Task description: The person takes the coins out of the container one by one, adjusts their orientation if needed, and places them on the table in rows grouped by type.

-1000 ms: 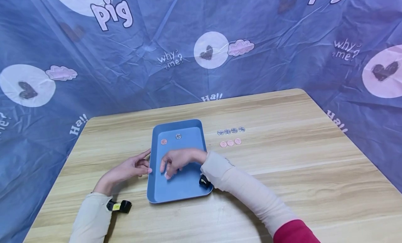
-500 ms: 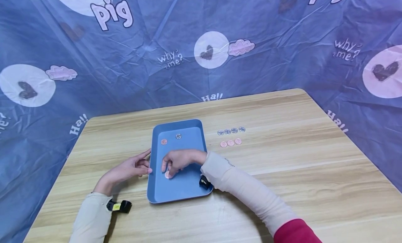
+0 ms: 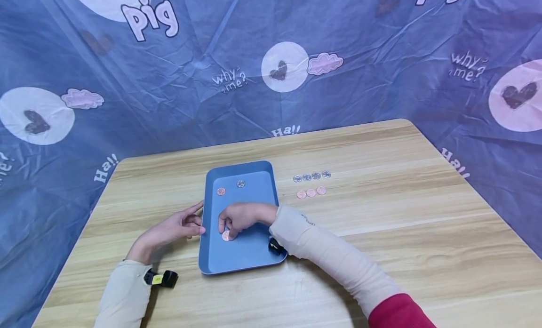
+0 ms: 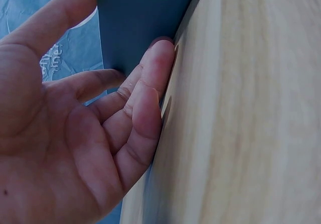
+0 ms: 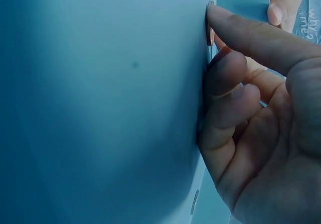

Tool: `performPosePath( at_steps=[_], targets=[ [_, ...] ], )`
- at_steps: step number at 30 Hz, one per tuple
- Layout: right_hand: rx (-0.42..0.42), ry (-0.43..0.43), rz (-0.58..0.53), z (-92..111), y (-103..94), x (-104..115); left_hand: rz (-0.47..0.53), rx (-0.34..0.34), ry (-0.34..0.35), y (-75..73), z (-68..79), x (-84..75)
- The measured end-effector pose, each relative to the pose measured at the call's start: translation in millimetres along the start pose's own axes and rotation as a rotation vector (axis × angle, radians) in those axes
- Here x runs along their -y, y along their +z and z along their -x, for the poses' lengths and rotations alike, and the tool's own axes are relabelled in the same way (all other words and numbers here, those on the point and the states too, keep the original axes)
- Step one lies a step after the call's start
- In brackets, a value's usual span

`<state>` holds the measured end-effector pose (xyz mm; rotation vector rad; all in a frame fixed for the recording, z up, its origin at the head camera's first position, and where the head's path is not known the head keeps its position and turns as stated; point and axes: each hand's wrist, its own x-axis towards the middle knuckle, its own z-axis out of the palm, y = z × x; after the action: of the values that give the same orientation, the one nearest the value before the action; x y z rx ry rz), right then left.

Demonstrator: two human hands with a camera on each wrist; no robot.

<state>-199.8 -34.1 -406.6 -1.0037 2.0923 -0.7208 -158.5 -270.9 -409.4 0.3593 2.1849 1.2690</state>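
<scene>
A blue tray (image 3: 250, 255) lies on the wooden table. In it my right hand (image 3: 241, 215) reaches down to a copper-coloured coin (image 3: 226, 236), thumb and index finger at its opposite edges. Close up in the right wrist view, the thumb tip meets the coin (image 5: 209, 25) right at the tray floor, while the other fingers curl below. My left hand (image 3: 171, 229) is at the tray's left side, its thumb and index finger touching the outer wall (image 4: 140, 18). Its remaining fingers bend loosely by the tabletop. Another copper coin (image 3: 221, 191) and a silver coin (image 3: 241, 183) lie in the tray's far part.
Right of the tray, a row of several silver coins (image 3: 306, 177) lies on the table (image 3: 381, 215). Nearer to me is a row of three copper coins (image 3: 311, 193). A blue printed cloth (image 3: 190, 107) hangs behind the table.
My right thumb and index finger have shifted slightly right and closed in around the copper coin, which shows more plainly now. The left hand and tray have stayed still.
</scene>
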Motion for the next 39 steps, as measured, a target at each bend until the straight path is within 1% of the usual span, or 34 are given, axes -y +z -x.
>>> performPosePath(
  at_steps=[13,17,23,32,39],
  targets=[
    [-0.022,0.010,0.051,-0.2,3.6,2.0,-0.012,-0.012,-0.006,1.8,1.8,-2.1],
    [-0.026,-0.002,0.070,-0.2,3.4,3.1,-0.006,-0.001,-0.001,1.7,1.9,-1.6],
    [-0.059,-0.011,0.109,-0.1,2.5,3.4,0.003,0.017,0.012,1.0,2.2,0.7],
    [-0.089,-0.020,0.148,1.1,0.8,3.5,0.015,0.022,0.018,1.2,1.7,-0.1],
    [-0.088,-0.017,0.118,2.7,0.9,3.2,0.025,0.032,0.024,0.3,1.6,0.7]
  ],
)
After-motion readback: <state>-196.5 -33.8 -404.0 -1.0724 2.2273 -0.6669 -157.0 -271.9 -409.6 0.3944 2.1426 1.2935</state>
